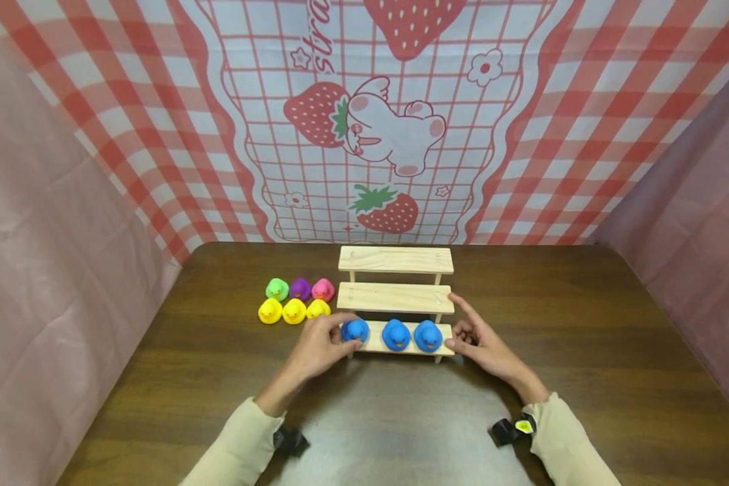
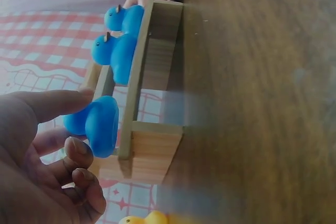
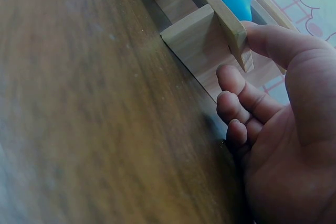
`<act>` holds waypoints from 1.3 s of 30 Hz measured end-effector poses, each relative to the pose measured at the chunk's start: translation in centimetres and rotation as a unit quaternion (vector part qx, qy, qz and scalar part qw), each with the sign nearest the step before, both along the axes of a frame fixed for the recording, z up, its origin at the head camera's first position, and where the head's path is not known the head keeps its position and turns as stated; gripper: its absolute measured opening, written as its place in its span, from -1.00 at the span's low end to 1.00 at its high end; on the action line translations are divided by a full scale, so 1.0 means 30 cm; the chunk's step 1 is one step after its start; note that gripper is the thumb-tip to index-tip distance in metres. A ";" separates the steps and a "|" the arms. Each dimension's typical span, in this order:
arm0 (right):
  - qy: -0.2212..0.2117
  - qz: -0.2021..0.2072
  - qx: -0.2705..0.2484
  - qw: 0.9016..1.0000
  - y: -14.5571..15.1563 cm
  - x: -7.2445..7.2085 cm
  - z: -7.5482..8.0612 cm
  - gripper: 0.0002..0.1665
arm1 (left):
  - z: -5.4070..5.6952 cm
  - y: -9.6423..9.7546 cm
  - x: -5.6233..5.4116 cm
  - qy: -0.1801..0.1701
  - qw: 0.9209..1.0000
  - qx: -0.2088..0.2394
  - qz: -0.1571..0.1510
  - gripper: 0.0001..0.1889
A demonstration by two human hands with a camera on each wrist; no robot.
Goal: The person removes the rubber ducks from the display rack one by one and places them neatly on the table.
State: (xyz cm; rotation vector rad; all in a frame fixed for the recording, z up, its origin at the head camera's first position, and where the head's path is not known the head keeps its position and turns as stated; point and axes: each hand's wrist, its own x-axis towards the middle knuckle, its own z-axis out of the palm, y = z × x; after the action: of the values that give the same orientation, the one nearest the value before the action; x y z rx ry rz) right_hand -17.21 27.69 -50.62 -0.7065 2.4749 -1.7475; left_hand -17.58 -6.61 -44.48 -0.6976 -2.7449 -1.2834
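Note:
A three-tier wooden stand (image 1: pixel 395 297) rises in steps away from me. At the left end of its lowest board, my left hand (image 1: pixel 322 345) pinches a blue rubber duck (image 1: pixel 356 330) between thumb and fingers; the left wrist view shows this duck (image 2: pixel 102 127) right at the board's edge. Two more blue ducks, a middle one (image 1: pixel 396 335) and a right one (image 1: pixel 428 336), sit upright on the same board. My right hand (image 1: pixel 487 345) touches the stand's right end, thumb against the lowest board's tip (image 3: pixel 241 45), index finger stretched toward the middle board, other fingers loosely bent.
Left of the stand, small ducks stand in two rows on the brown table (image 1: pixel 522 283): green (image 1: pixel 277 289), purple (image 1: pixel 300 289) and pink (image 1: pixel 323 289) behind, three yellow ones (image 1: pixel 270 311) in front. A strawberry-print cloth (image 1: pixel 395 135) hangs behind the table.

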 end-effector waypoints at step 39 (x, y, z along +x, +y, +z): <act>-0.003 -0.003 0.005 1.000 -0.002 0.004 0.004 -0.02 | 0.036 -0.187 0.011 -0.009 0.999 -0.004 0.046 -0.58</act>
State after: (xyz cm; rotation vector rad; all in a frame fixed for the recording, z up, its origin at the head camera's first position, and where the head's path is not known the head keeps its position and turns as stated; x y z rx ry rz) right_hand -17.08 27.64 -50.49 -0.6934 2.4829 -1.7366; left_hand -17.26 -12.23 -43.41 -0.5551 -2.7615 -1.2675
